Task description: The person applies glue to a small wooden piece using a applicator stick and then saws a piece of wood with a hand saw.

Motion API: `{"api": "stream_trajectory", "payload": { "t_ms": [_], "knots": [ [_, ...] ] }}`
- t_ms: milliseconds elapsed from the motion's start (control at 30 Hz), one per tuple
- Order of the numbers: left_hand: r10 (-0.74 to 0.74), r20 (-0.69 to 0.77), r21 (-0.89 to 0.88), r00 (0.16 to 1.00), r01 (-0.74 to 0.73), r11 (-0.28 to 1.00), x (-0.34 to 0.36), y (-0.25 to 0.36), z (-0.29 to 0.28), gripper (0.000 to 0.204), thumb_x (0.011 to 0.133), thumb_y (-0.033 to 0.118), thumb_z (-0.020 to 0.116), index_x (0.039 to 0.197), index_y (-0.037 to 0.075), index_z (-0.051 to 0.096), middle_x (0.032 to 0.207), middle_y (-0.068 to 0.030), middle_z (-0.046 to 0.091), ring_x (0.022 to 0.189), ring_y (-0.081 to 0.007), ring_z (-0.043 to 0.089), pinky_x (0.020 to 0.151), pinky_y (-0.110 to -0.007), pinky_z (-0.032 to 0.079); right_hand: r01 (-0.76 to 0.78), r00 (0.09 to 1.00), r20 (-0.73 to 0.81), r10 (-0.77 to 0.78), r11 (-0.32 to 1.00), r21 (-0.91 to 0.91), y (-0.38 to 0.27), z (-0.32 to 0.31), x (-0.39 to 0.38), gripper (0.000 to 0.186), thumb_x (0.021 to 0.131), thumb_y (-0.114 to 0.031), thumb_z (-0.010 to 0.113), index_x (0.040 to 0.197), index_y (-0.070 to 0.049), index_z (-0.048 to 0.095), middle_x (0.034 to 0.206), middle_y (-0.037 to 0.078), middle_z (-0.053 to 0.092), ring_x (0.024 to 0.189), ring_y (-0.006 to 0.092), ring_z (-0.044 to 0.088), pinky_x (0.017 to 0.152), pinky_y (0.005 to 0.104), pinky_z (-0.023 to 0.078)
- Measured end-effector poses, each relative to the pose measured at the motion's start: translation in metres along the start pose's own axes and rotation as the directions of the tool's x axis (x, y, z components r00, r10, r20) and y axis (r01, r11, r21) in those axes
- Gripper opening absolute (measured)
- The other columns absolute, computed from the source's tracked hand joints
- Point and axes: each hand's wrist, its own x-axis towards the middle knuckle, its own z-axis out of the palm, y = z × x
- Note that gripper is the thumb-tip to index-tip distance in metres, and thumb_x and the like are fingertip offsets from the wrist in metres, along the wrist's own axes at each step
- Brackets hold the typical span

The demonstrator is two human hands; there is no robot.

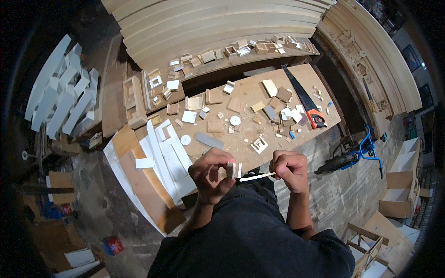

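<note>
My left hand (209,173) pinches a small pale wooden piece (235,168) upright between fingertips and thumb. My right hand (289,169) grips a thin stick (256,176) coated with a white substance, its far end at the lower edge of the piece. Beyond both hands lies the plywood workbench (250,153), scattered with small wood blocks and offcuts, white discs (235,120) and a white square frame (259,144). A handsaw with an orange-and-black handle (315,118) lies at the bench's right.
White boards (164,157) rest at the bench's left end. Stacked planks (218,18) stand behind a ledge of small pieces. A blue bicycle (364,153) stands to the right, cardboard boxes (394,180) farther right. White foam-like panels (60,88) lean at upper left.
</note>
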Motion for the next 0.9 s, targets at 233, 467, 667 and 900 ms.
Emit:
{"api": "stream_trajectory", "payload": {
  "t_ms": [233,467,667,900],
  "knots": [
    [-0.1,-0.015,0.031,0.995,0.1,0.995,-0.001,0.01,-0.003,0.042,0.081,0.024,0.08,0.105,-0.006,0.062,0.096,-0.018,0.063,0.081,-0.021,0.062,0.07,-0.031,0.051,-0.003,0.994,-0.108,-0.008,0.995,-0.104,0.008,0.004,0.004,0.04,0.092,-0.023,0.067,0.062,-0.002,0.052,0.06,0.004,0.049,0.052,0.0125,0.047,0.047,0.0281,0.035],
    [-0.159,-0.046,-0.071,0.986,0.156,0.985,0.004,0.012,-0.005,0.04,0.082,0.022,0.079,0.106,-0.006,0.062,0.098,-0.0182,0.063,0.081,-0.0197,0.062,0.071,-0.031,0.052,0.01,0.999,0.031,-0.01,1.0,-0.007,0.005,0.006,0.009,0.039,0.092,-0.023,0.067,0.064,-0.002,0.051,0.061,0.005,0.048,0.052,0.0132,0.047,0.049,0.0274,0.037],
    [-0.154,-0.079,-0.092,0.985,0.147,0.985,0.002,0.015,-0.006,0.04,0.083,0.021,0.078,0.107,-0.006,0.061,0.097,-0.0186,0.063,0.083,-0.0205,0.061,0.07,-0.031,0.052,-0.031,1.0,-0.006,0.031,0.997,-0.068,0.009,0.012,0.015,0.035,0.092,-0.019,0.066,0.065,-0.001,0.054,0.062,0.005,0.051,0.054,0.0123,0.048,0.05,0.0272,0.037],
    [-0.181,-0.144,0.049,0.973,0.19,0.981,-0.012,0.016,-0.046,0.038,0.083,0.018,0.077,0.106,-0.007,0.06,0.098,-0.0173,0.064,0.084,-0.0194,0.06,0.072,-0.03,0.052,-0.134,0.99,-0.049,0.132,0.991,-0.025,0.037,0.008,0.019,0.027,0.093,-0.013,0.065,0.07,0.0,0.06,0.065,0.003,0.057,0.058,0.0091,0.051,0.053,0.0271,0.039]
  ]
}}
